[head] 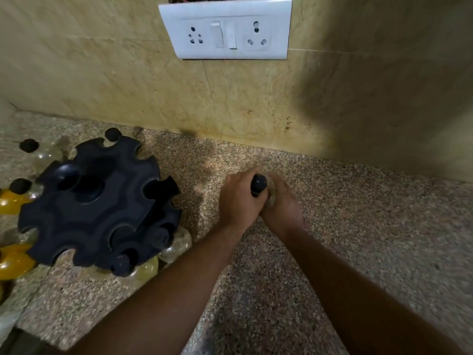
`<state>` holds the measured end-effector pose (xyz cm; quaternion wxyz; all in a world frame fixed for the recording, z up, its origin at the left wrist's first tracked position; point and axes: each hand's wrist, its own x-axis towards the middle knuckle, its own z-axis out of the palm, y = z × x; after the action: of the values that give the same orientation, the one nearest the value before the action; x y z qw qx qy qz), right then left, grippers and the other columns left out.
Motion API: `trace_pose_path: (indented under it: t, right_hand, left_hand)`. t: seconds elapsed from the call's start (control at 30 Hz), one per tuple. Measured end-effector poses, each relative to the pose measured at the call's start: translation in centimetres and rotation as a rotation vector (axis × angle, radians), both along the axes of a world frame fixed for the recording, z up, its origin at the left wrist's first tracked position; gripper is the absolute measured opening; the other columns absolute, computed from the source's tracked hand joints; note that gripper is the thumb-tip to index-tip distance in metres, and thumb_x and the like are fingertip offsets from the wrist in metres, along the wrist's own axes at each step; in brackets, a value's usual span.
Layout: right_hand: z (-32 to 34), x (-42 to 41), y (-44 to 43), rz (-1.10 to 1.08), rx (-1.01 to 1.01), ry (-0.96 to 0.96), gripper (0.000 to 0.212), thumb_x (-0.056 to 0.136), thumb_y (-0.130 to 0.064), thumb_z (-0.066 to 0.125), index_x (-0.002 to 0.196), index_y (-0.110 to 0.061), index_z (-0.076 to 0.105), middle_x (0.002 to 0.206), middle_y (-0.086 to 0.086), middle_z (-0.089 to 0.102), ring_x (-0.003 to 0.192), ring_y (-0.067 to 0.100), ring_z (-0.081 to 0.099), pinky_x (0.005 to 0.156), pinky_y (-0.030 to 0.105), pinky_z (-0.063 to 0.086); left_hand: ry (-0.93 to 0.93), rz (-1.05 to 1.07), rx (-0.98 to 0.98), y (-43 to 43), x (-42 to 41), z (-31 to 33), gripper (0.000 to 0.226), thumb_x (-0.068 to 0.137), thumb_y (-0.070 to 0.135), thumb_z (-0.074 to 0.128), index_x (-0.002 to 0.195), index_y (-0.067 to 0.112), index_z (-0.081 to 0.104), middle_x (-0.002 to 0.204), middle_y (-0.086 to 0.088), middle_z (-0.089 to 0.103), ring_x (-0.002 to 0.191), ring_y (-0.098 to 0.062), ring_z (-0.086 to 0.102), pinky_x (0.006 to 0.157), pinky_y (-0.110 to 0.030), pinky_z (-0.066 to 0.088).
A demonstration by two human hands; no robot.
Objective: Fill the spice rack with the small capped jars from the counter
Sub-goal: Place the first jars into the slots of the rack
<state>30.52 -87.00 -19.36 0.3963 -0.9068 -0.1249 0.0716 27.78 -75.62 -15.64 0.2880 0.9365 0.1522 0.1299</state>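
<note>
A black round spice rack (pixel 97 203) with notched slots stands at the left of the speckled counter (pixel 371 226). Several small clear jars with black caps sit in its slots, such as one at the front (pixel 120 263) and one beside it (pixel 176 243); some on the left hold yellow contents (pixel 12 262). To the right of the rack, both my hands hold one clear jar with a black cap (pixel 259 184). My left hand (pixel 239 201) wraps its left side and my right hand (pixel 282 206) holds its right side. The jar's body is mostly hidden.
A tiled wall (pixel 128 80) rises behind the counter, with a white socket and switch panel (pixel 226 29) above. A counter edge drops away at the lower left (pixel 30 331). Bare counter lies to the right of my hands.
</note>
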Motion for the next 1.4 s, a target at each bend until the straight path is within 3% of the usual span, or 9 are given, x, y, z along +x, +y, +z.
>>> trace_pose_path:
  t: [0.13,0.27,0.33,0.4,0.5,0.6,0.87,1.03,1.4]
  right_hand:
    - [0.8,-1.2,0.4,0.052,0.040,-0.059,0.033,0.094,-0.036,0.058,0.128,-0.034,0.060,0.121,-0.005,0.065,0.103,0.016,0.063,0.077,0.028,0.049]
    - [1.2,-2.8,1.2,0.053,0.016,0.027,0.046,0.086,-0.065,0.057,0.124,-0.039,0.058,0.117,-0.013,0.067,0.101,0.010,0.064,0.083,0.035,0.056]
    - [2.0,-3.8,1.9,0.074,0.047,0.043,0.050,0.084,-0.061,0.065,0.128,-0.038,0.057,0.123,-0.010,0.067,0.108,0.014,0.064,0.089,0.034,0.050]
    - [3.1,-5.0,2.8,0.114,0.069,0.039,0.055,0.086,-0.051,0.071,0.134,-0.031,0.056,0.124,-0.008,0.067,0.111,0.017,0.063,0.088,0.030,0.044]
    - [4.2,-6.4,4.4,0.158,0.067,0.043,0.058,0.085,-0.045,0.076,0.136,-0.030,0.055,0.127,-0.008,0.067,0.114,0.016,0.062,0.086,0.027,0.041]
    - [4.6,-8.5,6.1,0.226,0.074,0.039,0.058,0.081,-0.046,0.080,0.133,-0.033,0.058,0.126,-0.012,0.067,0.112,0.009,0.061,0.087,0.027,0.046]
    - [4.6,-14.8,9.9,0.455,-0.001,-0.059,0.059,0.074,-0.053,0.083,0.129,-0.044,0.062,0.137,-0.013,0.039,0.122,0.014,0.052,0.093,0.032,0.051]
    - [4.8,-16.6,12.2,0.449,-0.012,-0.089,0.059,0.074,-0.050,0.084,0.128,-0.045,0.062,0.160,-0.011,0.021,0.141,0.017,0.037,0.105,0.036,0.047]
    - [6.1,-15.3,14.1,0.424,-0.157,-0.090,0.062,0.076,-0.058,0.079,0.130,-0.040,0.054,0.151,-0.006,0.040,0.123,0.023,0.056,0.084,0.036,0.052]
  left_hand:
    - [0.033,0.050,-0.343,0.2,-3.1,0.1,0.068,0.077,0.050,0.075,0.140,0.038,0.051,0.124,0.002,0.061,0.111,-0.015,0.059,0.088,-0.033,0.055]
    - [0.003,0.432,-0.856,1.4,-6.3,0.6,0.056,0.085,0.045,0.073,0.136,0.027,0.056,0.124,0.005,0.061,0.104,-0.009,0.059,0.073,-0.015,0.046]
    - [-0.031,0.631,-1.121,2.2,-7.8,-0.1,0.055,0.081,0.058,0.072,0.127,0.027,0.064,0.129,0.000,0.065,0.110,-0.017,0.062,0.091,-0.028,0.050]
    - [-0.061,0.754,-1.306,3.4,-9.4,-1.6,0.081,0.060,0.086,0.067,0.120,0.031,0.069,0.127,-0.001,0.068,0.115,-0.026,0.064,0.102,-0.047,0.049]
    - [-0.180,0.821,-1.481,3.5,-11.8,-0.8,0.078,0.067,0.085,0.062,0.117,0.026,0.071,0.114,0.001,0.074,0.100,-0.020,0.070,0.090,-0.041,0.055]
    - [-0.301,0.899,-1.577,3.6,-14.2,0.8,0.049,0.092,0.063,0.054,0.105,0.018,0.071,0.091,0.000,0.073,0.074,-0.016,0.065,0.065,-0.031,0.050]
    - [-0.407,0.911,-1.586,8.3,-22.0,0.3,0.041,0.099,0.043,0.056,0.112,0.007,0.069,0.100,-0.008,0.076,0.085,-0.025,0.073,0.074,-0.036,0.057]
    - [-0.210,0.746,-1.587,10.9,-24.4,2.1,0.037,0.104,0.045,0.045,0.101,0.015,0.066,0.060,0.005,0.057,0.048,-0.008,0.047,0.044,-0.025,0.033]
    - [0.040,0.621,-1.527,12.4,-25.1,3.2,0.032,0.105,0.043,0.042,0.085,0.022,0.056,0.058,0.007,0.041,0.052,-0.010,0.038,0.048,-0.024,0.030]
